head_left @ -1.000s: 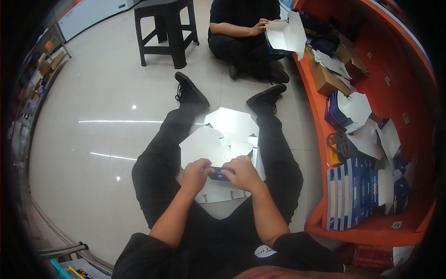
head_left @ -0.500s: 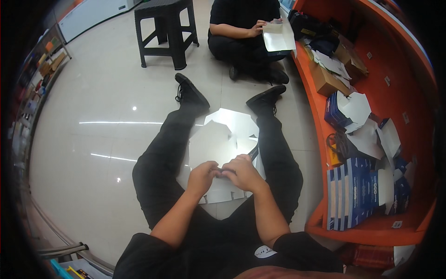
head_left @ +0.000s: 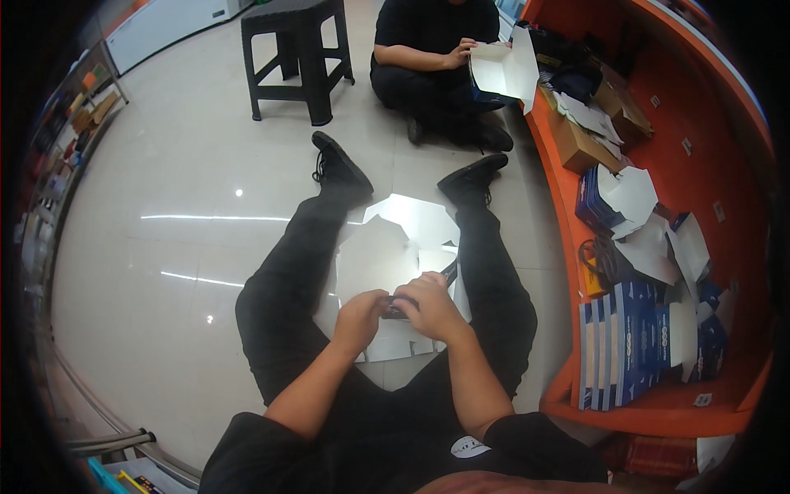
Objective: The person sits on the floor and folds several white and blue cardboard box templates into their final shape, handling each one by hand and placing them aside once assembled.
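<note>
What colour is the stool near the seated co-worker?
Black; the stool shows best in the head view.

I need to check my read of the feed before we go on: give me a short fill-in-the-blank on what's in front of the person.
1. Both hands, the left hand and right hand, meet over a small ____ object.
2. The white unfolded cartons lie on the floor between the person's ____.
3. The black stool stands to the ____ of the seated co-worker.
4. The shelf unit on the right is coloured ____.

Missing words: dark; legs; left; orange
</note>
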